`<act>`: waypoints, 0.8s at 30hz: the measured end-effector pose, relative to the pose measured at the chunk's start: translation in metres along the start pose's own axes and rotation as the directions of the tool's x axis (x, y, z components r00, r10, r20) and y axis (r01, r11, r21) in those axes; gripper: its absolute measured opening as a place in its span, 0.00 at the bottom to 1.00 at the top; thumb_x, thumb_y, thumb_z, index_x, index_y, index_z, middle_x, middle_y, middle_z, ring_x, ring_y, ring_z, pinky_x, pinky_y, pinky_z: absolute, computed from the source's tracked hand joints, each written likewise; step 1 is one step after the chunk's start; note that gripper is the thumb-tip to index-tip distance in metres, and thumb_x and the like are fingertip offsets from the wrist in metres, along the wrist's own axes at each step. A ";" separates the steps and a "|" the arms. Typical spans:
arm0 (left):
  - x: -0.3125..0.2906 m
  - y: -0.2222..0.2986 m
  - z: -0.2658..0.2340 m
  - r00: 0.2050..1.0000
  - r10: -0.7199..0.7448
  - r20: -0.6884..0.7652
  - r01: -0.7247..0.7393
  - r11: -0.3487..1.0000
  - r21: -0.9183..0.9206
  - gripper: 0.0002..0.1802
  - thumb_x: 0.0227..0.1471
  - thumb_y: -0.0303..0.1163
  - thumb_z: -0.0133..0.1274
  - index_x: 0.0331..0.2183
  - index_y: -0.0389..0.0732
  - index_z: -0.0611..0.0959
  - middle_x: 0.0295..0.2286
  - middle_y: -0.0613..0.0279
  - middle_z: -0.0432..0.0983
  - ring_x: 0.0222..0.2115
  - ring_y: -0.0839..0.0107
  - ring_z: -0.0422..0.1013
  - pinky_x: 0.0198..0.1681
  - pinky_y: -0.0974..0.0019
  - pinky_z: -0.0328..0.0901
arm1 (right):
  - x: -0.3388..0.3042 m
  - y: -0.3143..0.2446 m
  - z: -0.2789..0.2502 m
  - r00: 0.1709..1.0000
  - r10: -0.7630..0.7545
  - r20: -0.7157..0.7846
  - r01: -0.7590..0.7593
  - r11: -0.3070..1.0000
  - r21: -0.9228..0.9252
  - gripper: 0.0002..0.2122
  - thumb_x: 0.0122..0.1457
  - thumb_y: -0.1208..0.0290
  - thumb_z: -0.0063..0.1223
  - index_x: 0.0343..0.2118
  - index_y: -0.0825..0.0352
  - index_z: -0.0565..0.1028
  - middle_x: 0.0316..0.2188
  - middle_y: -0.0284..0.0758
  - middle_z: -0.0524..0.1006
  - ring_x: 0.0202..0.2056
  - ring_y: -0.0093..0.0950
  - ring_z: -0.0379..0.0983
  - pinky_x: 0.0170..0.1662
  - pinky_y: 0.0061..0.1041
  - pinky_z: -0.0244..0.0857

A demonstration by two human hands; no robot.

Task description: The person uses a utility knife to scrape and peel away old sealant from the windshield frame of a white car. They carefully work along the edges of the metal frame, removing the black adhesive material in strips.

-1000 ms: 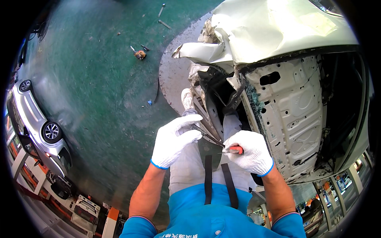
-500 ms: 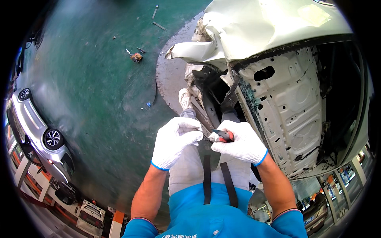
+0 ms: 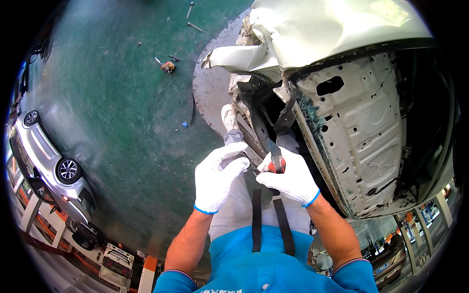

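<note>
My right hand point(image 3: 291, 172), in a white knit glove with a blue cuff, is closed round a red-and-black knife-like tool point(image 3: 277, 164). The tool's dark, flat tip points up and away from me. Just to the left, my left hand point(image 3: 218, 177), gloved the same way, has its fingers curled and the thumb near the forefinger. A small dark bit point(image 3: 242, 155) shows at those fingertips; its kind cannot be made out. The two hands are a short gap apart, above my legs.
A wrecked pale car body point(image 3: 361, 132) with crumpled sheet metal fills the right side. My shoe point(image 3: 228, 117) stands beside its torn edge. Loose parts point(image 3: 167, 66) and metal strips point(image 3: 195, 27) lie on the green floor point(image 3: 132, 132). A silver car point(image 3: 49, 158) is at far left.
The tool in my right hand has swung from pointing left to pointing up and away. My left thumb and forefinger have parted slightly, and the dark bit now shows there.
</note>
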State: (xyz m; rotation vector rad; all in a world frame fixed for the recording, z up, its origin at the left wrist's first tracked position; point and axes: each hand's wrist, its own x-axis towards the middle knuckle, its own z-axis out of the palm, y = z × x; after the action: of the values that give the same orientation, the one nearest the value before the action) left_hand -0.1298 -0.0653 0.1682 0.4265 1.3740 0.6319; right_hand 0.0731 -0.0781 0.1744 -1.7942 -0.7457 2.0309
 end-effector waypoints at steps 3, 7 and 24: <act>0.001 -0.003 0.002 1.000 0.010 -0.001 -0.010 1.000 0.014 0.18 0.56 0.15 0.59 0.50 0.30 0.83 0.43 0.54 0.82 0.40 0.71 0.79 0.47 0.68 0.74 | -0.002 0.000 0.002 0.997 0.081 -0.007 -0.081 0.997 -0.010 0.14 0.49 0.68 0.70 0.35 0.69 0.77 0.25 0.30 0.77 0.28 0.17 0.70 0.36 0.21 0.69; 0.003 -0.008 -0.001 0.998 0.044 0.034 -0.046 0.996 0.080 0.18 0.56 0.15 0.58 0.49 0.30 0.83 0.44 0.55 0.82 0.41 0.72 0.79 0.48 0.68 0.74 | -0.001 0.003 0.001 0.997 0.081 -0.021 -0.081 0.996 -0.028 0.14 0.49 0.68 0.70 0.35 0.68 0.78 0.25 0.30 0.77 0.29 0.17 0.70 0.36 0.22 0.69; 0.021 -0.026 -0.003 0.813 0.543 0.211 -0.539 0.564 0.626 0.24 0.48 0.13 0.62 0.49 0.38 0.85 0.42 0.52 0.80 0.40 0.67 0.78 0.43 0.67 0.74 | 0.013 0.018 -0.009 0.997 0.077 -0.019 -0.077 0.997 0.003 0.13 0.50 0.70 0.70 0.34 0.69 0.76 0.26 0.29 0.77 0.28 0.16 0.70 0.34 0.20 0.67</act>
State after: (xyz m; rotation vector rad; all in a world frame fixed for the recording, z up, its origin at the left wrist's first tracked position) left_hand -0.1274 -0.0721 0.1351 1.4899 1.4483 0.6133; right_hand 0.0814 -0.0841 0.1527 -1.8650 -0.6784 2.0590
